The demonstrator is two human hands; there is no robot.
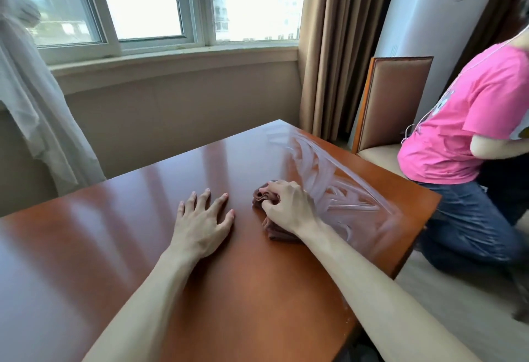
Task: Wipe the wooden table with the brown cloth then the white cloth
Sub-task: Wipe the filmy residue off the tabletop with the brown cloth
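Note:
The glossy wooden table fills the lower middle of the head view. My right hand is shut on the bunched brown cloth, pressing it onto the tabletop right of centre. Part of the cloth pokes out under my wrist. Pale wet streaks fan across the surface from the cloth toward the table's right edge and far corner. My left hand lies flat on the wood just left of the cloth, fingers spread, holding nothing. No white cloth is in view.
A person in a pink shirt and jeans stands close to the table's right edge. A padded chair is behind the far right corner. Curtains and a window wall lie beyond the table.

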